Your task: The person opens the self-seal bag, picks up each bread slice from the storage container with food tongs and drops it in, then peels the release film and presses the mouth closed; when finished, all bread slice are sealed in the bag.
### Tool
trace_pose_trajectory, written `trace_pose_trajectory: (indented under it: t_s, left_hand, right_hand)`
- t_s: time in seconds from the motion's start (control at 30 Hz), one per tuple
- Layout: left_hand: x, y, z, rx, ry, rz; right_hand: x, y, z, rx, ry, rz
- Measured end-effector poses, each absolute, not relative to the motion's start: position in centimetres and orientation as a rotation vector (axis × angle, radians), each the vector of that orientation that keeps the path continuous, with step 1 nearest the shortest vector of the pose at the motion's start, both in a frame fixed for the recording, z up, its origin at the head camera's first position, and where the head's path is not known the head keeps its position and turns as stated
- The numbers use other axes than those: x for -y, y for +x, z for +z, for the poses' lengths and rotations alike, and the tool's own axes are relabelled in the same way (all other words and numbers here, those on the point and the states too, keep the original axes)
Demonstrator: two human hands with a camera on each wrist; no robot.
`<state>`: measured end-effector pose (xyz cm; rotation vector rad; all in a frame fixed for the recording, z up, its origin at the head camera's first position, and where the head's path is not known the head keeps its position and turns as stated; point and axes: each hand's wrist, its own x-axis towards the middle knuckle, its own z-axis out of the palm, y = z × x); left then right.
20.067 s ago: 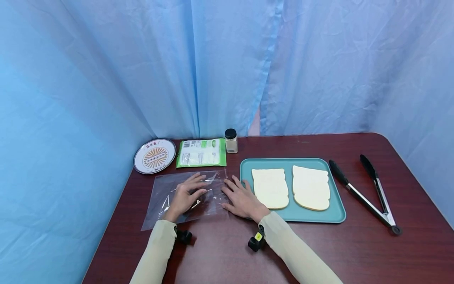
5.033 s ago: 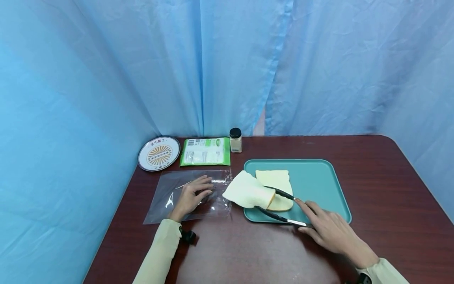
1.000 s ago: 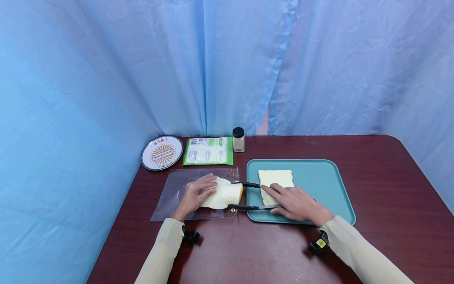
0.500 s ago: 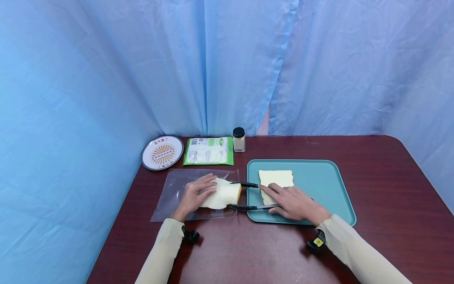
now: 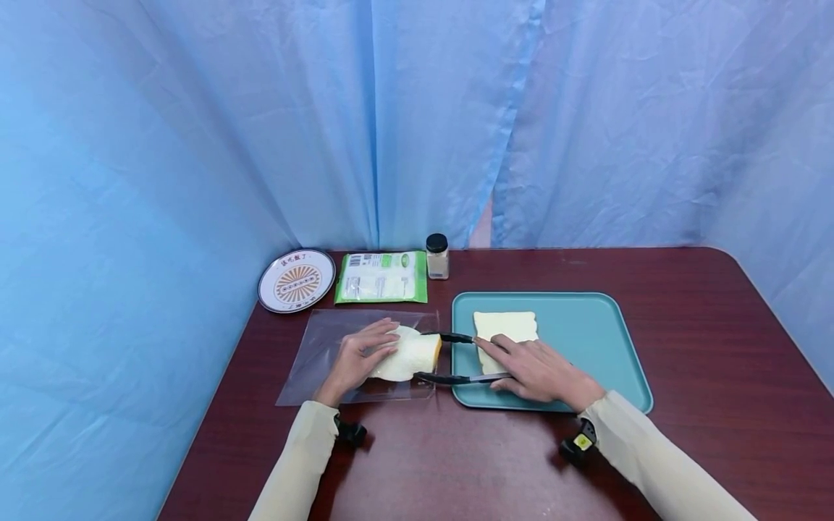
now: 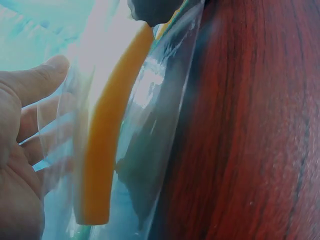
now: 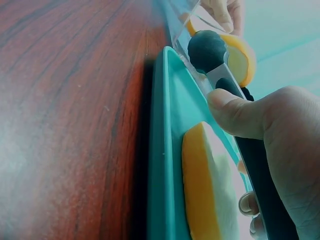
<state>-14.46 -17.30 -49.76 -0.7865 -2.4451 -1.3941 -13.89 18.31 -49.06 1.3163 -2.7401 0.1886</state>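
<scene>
In the head view, my left hand (image 5: 358, 358) rests on the clear plastic bag (image 5: 313, 362), fingers spread and thumb apart, over the left part of a bread slice (image 5: 417, 354). The left wrist view shows the slice's brown crust (image 6: 107, 130) behind the bag's film. My right hand (image 5: 537, 369) grips black-and-silver tongs (image 5: 449, 379), whose arms lie along either side of the slice's bent right end at the bag's right edge. Under the right hand, a second bread slice (image 5: 508, 325) lies on the teal tray (image 5: 586, 325).
Behind the bag lie a patterned plate (image 5: 297, 281) and a green-and-white packet (image 5: 381, 277). A small black-lidded jar (image 5: 437, 257) stands beside the packet. Blue curtains (image 5: 430, 123) hang behind the dark red table (image 5: 456, 463).
Since five seconds ago, the tongs have carried the slice left from over the tray to the bag and under my left hand. Over the last second, the tongs have shifted slightly left.
</scene>
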Motion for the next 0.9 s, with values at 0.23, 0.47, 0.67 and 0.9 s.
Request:
trace_pose_trajectory:
  t_s: [0.23,0.47,0.67,0.9]
  left_hand:
    - [17.1,-14.7,-50.2,2.455,-0.763,-1.391]
    - [16.9,-14.7,-50.3,2.466,-0.749,-1.387]
    - [17.0,-14.7,-50.3,2.453,-0.774,-1.39]
    - [17.2,-14.7,-50.4,2.442,-0.803,-1.404]
  right_hand:
    - [-17.9,-13.9,-48.7,2.771,1.319,0.167]
    - [-17.5,-14.1,-48.9,2.754,1.325,0.175]
    - [-17.1,-14.2,-48.9,2.73,1.344,0.181]
    - [-16.7,-14.3,-48.7,2.763,1.353,0.164]
